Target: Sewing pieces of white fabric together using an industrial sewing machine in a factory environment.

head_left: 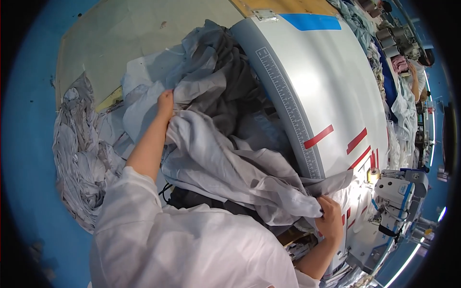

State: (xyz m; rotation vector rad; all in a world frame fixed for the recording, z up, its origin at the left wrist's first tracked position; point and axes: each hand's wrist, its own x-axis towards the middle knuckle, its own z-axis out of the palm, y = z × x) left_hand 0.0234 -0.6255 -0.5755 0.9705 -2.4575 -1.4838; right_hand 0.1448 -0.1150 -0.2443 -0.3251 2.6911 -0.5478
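Observation:
A large piece of light grey fabric (216,149) stretches between my two hands, hanging in loose folds in front of my body. Its left part is gripped by my left hand (165,105), closed on a bunched edge. Further right and nearer to me, my right hand (330,216) is closed on the fabric's other end, beside the front edge of the white sewing table (317,81). Behind the stretched part, a heap of darker grey fabric (211,62) lies against the table's left edge.
An industrial sewing machine (394,201) with a lit needle area stands at the right. Red tape strips (319,137) and a printed ruler mark the tabletop. More crumpled grey cloth (79,153) lies at the left. Another person (418,79) works at the far right, near thread cones (391,41).

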